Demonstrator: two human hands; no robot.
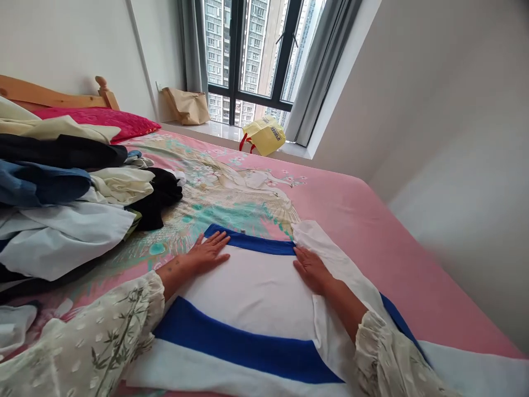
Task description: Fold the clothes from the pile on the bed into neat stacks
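Note:
A white garment with broad blue stripes [252, 292] lies spread flat on the pink floral bedsheet [351, 204]. My left hand [209, 251] rests palm down on its upper left part, fingers stretched out and apart. My right hand [309, 268] lies flat on the upper right part, next to a folded-in white sleeve [330, 253], fingers extended. Both hands press on the cloth and hold nothing. My sleeves are pale with a leaf print.
A heap of mixed clothes [70, 198] covers the bed's left side, with a red pillow [103, 118] and wooden headboard [53, 96] behind. A yellow bag [264, 134] and a brown paper bag [188, 106] sit on the windowsill. A wall runs along the right.

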